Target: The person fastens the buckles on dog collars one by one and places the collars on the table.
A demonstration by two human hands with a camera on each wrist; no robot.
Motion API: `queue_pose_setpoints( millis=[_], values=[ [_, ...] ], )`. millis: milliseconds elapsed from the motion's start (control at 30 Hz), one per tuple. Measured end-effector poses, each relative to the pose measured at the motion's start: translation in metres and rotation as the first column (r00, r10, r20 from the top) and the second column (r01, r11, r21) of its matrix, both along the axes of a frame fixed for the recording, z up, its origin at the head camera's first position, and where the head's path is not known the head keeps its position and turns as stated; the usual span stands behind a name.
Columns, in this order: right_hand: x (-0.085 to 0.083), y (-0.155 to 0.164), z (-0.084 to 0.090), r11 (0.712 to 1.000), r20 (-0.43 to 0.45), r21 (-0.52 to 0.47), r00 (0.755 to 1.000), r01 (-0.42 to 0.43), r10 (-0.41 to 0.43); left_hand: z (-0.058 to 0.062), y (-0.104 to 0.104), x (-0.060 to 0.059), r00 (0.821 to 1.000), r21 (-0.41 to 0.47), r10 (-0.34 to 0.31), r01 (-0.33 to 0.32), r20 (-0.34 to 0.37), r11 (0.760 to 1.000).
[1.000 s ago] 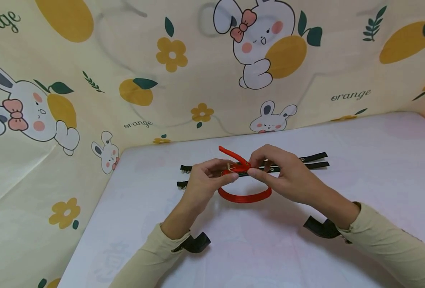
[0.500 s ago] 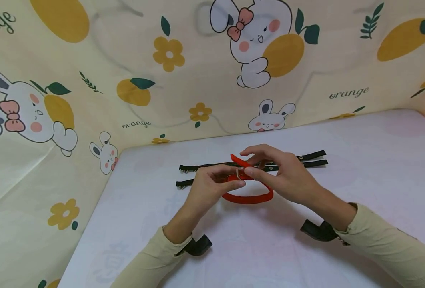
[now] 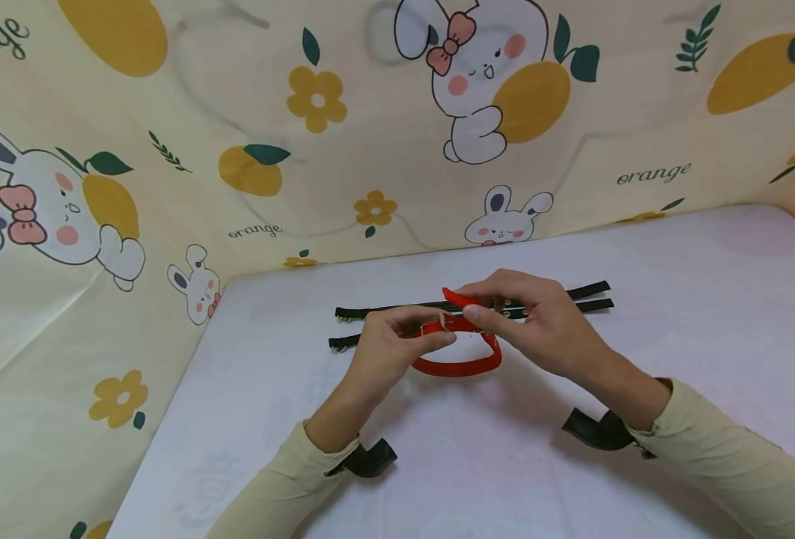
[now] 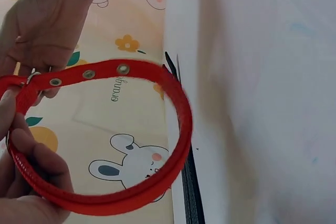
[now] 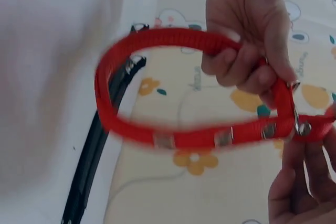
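A red collar (image 3: 458, 369), bent into a loop, hangs between my hands above the table. In the head view my left hand (image 3: 394, 340) pinches it on the left, by the metal buckle (image 3: 442, 322). On the right, my right hand (image 3: 535, 318) grips the strap's free end between thumb and fingers, its red tip (image 3: 454, 296) poking out to the left. Metal eyelets line the strap in the left wrist view, and the strap passes through the buckle (image 5: 295, 121) in the right wrist view. Fingers partly cover the buckle.
Two black straps with metal fittings, an upper one (image 3: 370, 311) and a lower one (image 3: 343, 343), lie on the white table (image 3: 478, 464) behind the hands. A patterned cloth (image 3: 384, 112) with rabbits and oranges stands behind the table.
The strap's free end, first pointing far up and left, has swung down toward my right fingers, which now hold it nearer its tip. My left hand has moved slightly right.
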State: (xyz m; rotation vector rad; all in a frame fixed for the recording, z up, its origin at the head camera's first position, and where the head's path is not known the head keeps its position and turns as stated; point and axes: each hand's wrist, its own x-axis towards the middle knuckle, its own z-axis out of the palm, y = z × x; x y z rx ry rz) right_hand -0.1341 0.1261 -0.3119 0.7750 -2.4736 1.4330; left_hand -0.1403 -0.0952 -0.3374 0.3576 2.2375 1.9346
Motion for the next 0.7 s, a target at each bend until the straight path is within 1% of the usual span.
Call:
queue_pose_setpoints(
  millis=[100,233,433,567,700],
  values=[
    [-0.002,0.003,0.002,1.000,-0.019,0.017,1.000,0.000,0.000,0.002,-0.001,-0.001,0.999,-0.006,0.016,-0.016,0.032,1.000],
    [-0.004,0.008,0.005,0.998,0.001,0.065,1.000,0.002,-0.002,0.003,-0.001,-0.001,0.998,-0.002,0.029,-0.029,0.055,1.000],
    [-0.006,0.012,0.009,0.985,0.015,0.174,1.000,0.023,-0.026,0.001,0.000,-0.002,0.999,0.020,0.034,-0.034,0.017,0.999],
    [-0.007,0.013,0.010,0.974,0.047,0.225,0.999,0.000,-0.011,-0.001,0.001,-0.001,1.000,0.019,0.030,-0.030,-0.001,0.999],
    [-0.007,0.011,0.009,0.964,0.035,0.265,0.999,-0.009,0.000,-0.003,0.001,0.000,0.999,0.020,0.047,-0.047,-0.010,0.999]
  ],
)
